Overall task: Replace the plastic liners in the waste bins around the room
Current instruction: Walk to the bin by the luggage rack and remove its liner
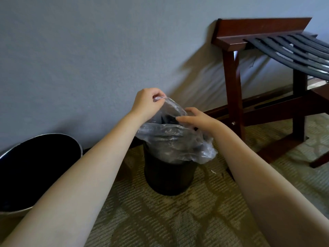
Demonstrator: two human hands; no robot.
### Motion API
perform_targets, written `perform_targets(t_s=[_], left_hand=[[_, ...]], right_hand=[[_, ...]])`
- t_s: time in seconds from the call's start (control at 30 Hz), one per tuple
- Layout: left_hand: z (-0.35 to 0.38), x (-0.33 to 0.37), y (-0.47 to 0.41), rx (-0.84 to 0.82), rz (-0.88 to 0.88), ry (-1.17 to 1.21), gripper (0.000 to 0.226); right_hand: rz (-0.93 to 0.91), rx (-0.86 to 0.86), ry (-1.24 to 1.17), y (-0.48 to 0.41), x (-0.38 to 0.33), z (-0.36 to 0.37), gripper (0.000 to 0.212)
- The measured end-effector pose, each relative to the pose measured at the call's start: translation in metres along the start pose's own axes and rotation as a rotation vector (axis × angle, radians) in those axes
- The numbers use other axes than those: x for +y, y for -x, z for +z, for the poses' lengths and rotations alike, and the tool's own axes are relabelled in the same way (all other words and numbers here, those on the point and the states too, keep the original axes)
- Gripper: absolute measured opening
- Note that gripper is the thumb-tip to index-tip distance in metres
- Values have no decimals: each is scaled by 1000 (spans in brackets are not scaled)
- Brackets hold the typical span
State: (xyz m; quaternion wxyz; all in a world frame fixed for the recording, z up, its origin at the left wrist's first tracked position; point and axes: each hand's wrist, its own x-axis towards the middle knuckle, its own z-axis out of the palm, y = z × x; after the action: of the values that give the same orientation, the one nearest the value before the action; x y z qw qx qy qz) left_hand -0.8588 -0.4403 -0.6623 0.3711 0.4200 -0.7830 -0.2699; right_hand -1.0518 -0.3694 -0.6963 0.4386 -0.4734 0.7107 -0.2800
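Note:
A small black waste bin stands on the carpet by the wall. A clear plastic liner is bunched over its top and hangs down its right side. My left hand pinches the liner's edge and holds it up above the bin's far left rim. My right hand lies on the liner's upper right part with its fingers extended to the left; whether it grips the film is unclear. The bin's inside is hidden by the plastic.
A second, larger bin with a silver rim and dark inside stands at the left against the grey wall. A dark wooden luggage rack with black straps stands at the right. Patterned carpet covers the floor.

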Motion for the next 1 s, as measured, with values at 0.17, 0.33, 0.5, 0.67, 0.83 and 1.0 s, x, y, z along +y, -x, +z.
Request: perform_targets(t_s=[0.17, 0.33, 0.5, 0.67, 0.83, 1.0], left_hand=[[-12, 15, 1, -63, 44, -51, 16], [-20, 16, -1, -282, -290, 1, 23], [-10, 10, 1, -227, -141, -115, 6], [-9, 10, -1, 224, -61, -171, 8], [0, 9, 0, -111, 0, -354, 51], [22, 12, 1, -269, -32, -332, 44]], right_hand=[[-71, 104, 23, 2, -8, 18, 24], [-294, 312, 12, 12, -37, 6, 19], [-411, 298, -10, 21, -38, -4, 26], [-147, 141, 417, 18, -4, -10, 24], [-309, 425, 408, 26, -16, -20, 23], [-380, 379, 379, 29, -24, -21, 25]])
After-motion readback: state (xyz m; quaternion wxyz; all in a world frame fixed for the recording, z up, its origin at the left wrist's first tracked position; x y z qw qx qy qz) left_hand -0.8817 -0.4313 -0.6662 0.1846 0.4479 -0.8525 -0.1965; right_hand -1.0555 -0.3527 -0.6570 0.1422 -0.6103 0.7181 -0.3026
